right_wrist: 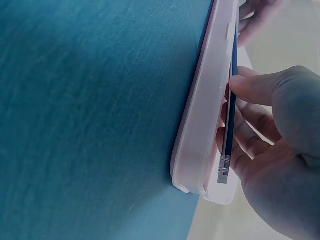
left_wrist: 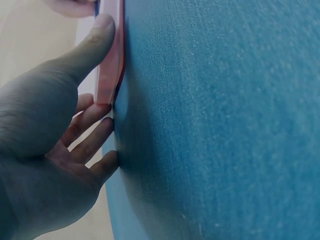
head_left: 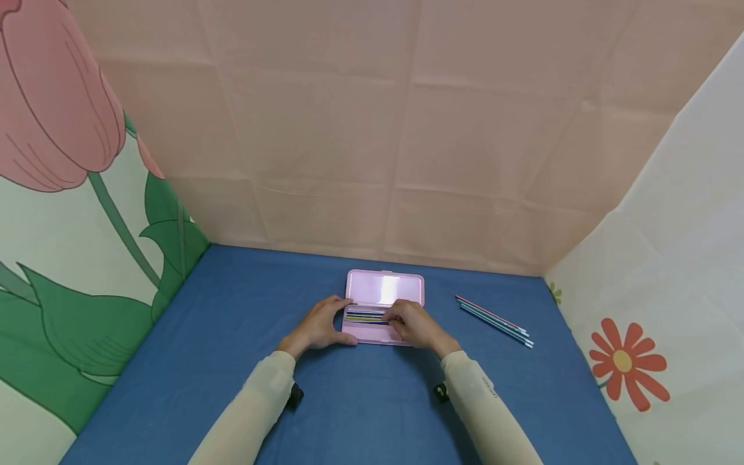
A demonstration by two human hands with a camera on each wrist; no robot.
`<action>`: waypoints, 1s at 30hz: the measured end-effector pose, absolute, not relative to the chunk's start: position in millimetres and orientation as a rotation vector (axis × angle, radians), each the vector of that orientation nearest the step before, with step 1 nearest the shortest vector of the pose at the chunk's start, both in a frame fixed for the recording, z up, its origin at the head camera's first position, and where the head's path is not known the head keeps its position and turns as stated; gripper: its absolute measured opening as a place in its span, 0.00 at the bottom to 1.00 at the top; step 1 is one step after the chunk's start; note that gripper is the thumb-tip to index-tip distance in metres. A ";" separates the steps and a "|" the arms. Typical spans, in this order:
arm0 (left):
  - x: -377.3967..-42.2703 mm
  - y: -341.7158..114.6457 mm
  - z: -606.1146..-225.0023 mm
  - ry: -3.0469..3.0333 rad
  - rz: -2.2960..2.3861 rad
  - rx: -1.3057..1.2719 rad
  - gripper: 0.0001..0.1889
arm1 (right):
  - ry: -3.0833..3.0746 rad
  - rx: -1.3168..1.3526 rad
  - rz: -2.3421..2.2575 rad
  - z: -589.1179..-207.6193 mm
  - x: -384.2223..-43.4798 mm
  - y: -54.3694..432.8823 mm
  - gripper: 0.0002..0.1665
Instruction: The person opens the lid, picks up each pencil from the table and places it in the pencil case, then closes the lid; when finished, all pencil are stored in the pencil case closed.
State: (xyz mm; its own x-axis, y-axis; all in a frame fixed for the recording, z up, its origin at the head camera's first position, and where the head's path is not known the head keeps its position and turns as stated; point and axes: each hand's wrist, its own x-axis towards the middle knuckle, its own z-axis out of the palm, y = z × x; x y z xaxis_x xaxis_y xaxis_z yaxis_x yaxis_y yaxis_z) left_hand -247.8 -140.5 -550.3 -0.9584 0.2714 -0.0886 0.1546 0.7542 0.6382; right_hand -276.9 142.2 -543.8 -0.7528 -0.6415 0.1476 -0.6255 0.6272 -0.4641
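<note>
A pink pencil case (head_left: 380, 333) lies on the blue cloth, its lid (head_left: 366, 287) raised at the back. Several pencils (head_left: 361, 316) lie lengthwise inside. At the case's left end, my left hand (head_left: 318, 327) holds it, thumb at the front edge and a finger near the hinge side. The left wrist view shows that thumb (left_wrist: 102, 42) against the front wall. My right hand (head_left: 415, 323), over the right half, pinches a dark pencil (right_wrist: 230, 120) with a metal band and grey eraser between thumb and fingers. The pencil's far end is hidden in the right wrist view.
A small bunch of pencils (head_left: 494, 321) lies slantwise on the blue cloth (head_left: 372, 413) to the right of the case. A beige wall stands behind, with flower-printed sheets on both sides.
</note>
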 end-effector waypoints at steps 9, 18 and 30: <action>-247.6 -139.8 -550.9 2.771 0.986 0.327 0.51 | 2.773 -1.090 -0.776 -546.3 -276.9 139.7 0.11; -249.3 -141.7 -551.1 2.777 0.987 0.350 0.51 | 2.801 -1.074 -0.859 -543.4 -274.1 143.2 0.11; -249.3 -140.5 -549.8 2.779 0.972 0.334 0.51 | 2.879 -0.877 -1.024 -537.8 -255.0 183.2 0.18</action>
State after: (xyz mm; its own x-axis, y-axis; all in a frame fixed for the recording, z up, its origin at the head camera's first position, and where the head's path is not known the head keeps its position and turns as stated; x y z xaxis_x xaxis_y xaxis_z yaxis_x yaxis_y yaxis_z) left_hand -249.3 -140.5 -549.8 -0.9590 0.2679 -0.0928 0.1516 0.7612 0.6305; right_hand -255.0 183.2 -537.8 -0.8471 -0.4873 0.2119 -0.5117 0.6404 -0.5727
